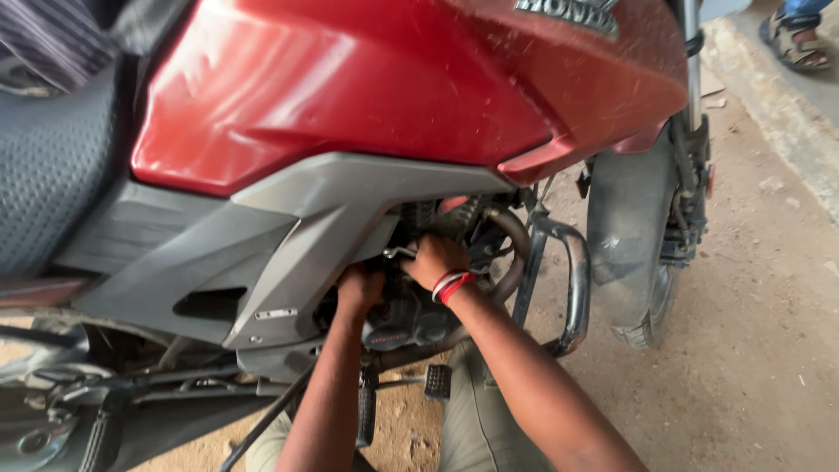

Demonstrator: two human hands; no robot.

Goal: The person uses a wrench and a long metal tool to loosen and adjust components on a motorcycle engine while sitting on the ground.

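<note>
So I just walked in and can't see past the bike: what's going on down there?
A person is reaching with both hands into the engine area of a red motorcycle, under the grey side panel. The right hand, with red and white bands at the wrist, holds what looks like a small metal tool against the engine. The left hand is tucked in just beside it; whether it grips anything is hidden. Someone's sandalled foot stands nearby.
</note>
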